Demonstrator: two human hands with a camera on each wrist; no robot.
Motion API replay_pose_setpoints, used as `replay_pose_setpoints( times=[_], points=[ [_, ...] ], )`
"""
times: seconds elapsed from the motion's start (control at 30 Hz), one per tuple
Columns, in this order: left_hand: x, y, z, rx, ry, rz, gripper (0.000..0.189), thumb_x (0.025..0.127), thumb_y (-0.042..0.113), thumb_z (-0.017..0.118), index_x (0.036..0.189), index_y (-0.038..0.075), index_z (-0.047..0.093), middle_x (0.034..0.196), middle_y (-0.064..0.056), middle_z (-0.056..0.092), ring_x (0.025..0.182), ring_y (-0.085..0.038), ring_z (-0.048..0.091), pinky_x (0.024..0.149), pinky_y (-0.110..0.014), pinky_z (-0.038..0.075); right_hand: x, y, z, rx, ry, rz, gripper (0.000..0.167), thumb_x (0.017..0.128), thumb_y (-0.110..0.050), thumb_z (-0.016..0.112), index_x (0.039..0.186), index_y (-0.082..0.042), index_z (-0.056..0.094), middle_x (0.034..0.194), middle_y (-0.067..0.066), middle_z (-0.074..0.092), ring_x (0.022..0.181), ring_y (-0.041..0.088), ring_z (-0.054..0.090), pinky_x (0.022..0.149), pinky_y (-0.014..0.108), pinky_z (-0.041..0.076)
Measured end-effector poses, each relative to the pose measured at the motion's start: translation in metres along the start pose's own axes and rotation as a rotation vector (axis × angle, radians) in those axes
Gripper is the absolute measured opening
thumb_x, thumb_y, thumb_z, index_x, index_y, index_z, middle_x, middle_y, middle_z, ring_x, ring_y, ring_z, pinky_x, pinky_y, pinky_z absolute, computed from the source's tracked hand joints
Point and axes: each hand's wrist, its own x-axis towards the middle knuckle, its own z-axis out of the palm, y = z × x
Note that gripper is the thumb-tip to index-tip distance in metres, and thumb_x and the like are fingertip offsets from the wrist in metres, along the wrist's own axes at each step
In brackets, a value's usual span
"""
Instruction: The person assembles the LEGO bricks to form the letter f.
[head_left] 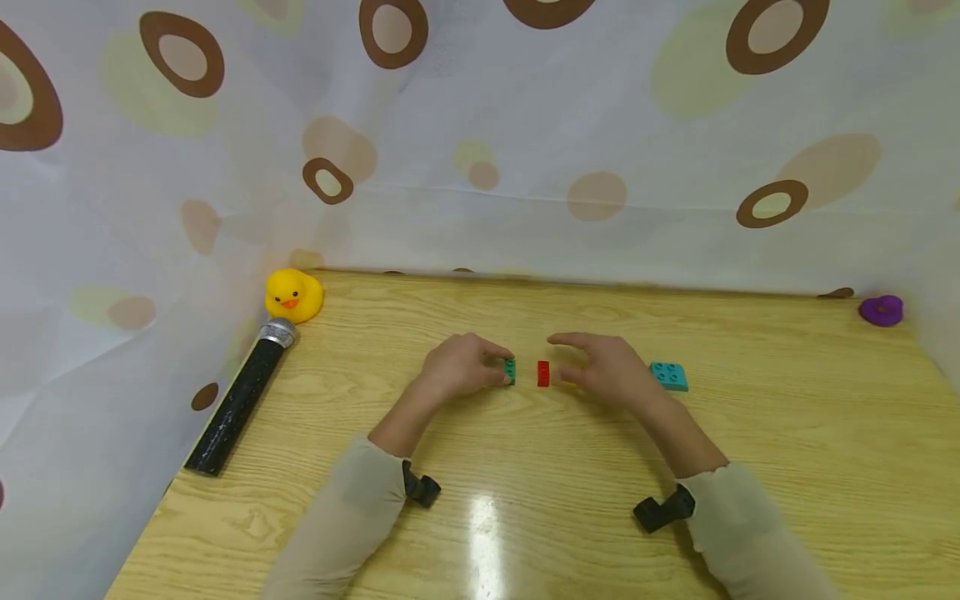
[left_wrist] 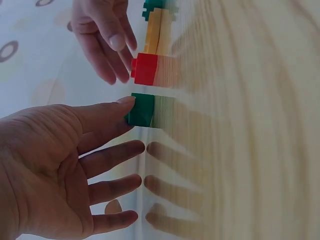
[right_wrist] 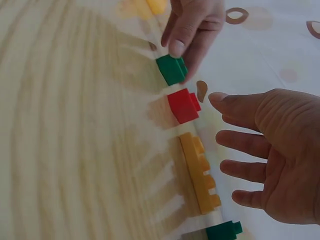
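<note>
My left hand [head_left: 462,367] pinches a small green toy brick [left_wrist: 143,110] between thumb and forefinger, its other fingers spread loosely. The brick stands on the table. Just to the right of it is a red brick [head_left: 543,373] with studs on top, separated by a small gap. My right hand [head_left: 609,368] hovers beside the red brick with its fingers extended and nothing in them. A long yellow brick [right_wrist: 199,172] lies below that hand, mostly hidden by it in the head view. Right of the hand sits a teal brick [head_left: 669,377] with several studs.
A black microphone [head_left: 238,404] lies along the table's left side, its silver head by a yellow rubber duck [head_left: 294,297]. A small purple object [head_left: 882,310] rests at the far right corner. Patterned white sheeting [head_left: 525,167] hangs behind the wooden table [head_left: 540,533].
</note>
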Motion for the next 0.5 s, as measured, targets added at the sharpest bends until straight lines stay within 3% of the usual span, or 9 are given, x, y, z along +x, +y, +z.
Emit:
replay_pose_setpoints(
  times=[0.03,0.1,0.17,0.5],
  points=[
    [0.0,0.001,0.001,0.001,-0.001,0.003,0.035,0.092,0.035,0.074,0.127,0.033,0.073,0.128,0.0,0.072,0.086,-0.014,0.059,0.061,-0.027,0.04,0.0,-0.001,0.002,-0.009,0.0,-0.011,0.048,0.097,-0.021,0.069,0.144,-0.015,0.059,0.136,0.016,0.066,0.091,0.028,0.067,0.085,0.046,0.053],
    [0.001,0.002,0.003,0.008,-0.002,0.007,0.034,0.092,0.036,0.074,0.126,0.033,0.073,0.13,0.001,0.071,0.092,-0.014,0.062,0.061,-0.027,0.042,0.0,-0.003,0.005,-0.012,0.001,-0.035,0.046,0.097,-0.021,0.069,0.141,-0.012,0.061,0.143,0.015,0.061,0.121,0.036,0.062,0.099,0.055,0.05],
    [0.002,0.004,0.004,0.009,-0.003,0.013,0.034,0.092,0.036,0.074,0.126,0.033,0.073,0.13,0.001,0.071,0.093,-0.015,0.062,0.061,-0.028,0.042,0.001,-0.003,0.008,-0.011,0.003,-0.059,0.044,0.096,-0.02,0.07,0.138,-0.009,0.063,0.14,0.016,0.063,0.132,0.041,0.056,0.105,0.059,0.046],
    [0.002,0.007,0.009,-0.012,0.007,0.043,0.035,0.094,0.035,0.071,0.128,0.032,0.072,0.129,0.0,0.072,0.086,-0.014,0.061,0.061,-0.027,0.042,0.006,-0.001,0.018,-0.077,0.026,-0.099,0.031,0.094,-0.021,0.072,0.123,-0.009,0.072,0.13,0.015,0.069,0.121,0.038,0.064,0.108,0.062,0.042]
  ],
)
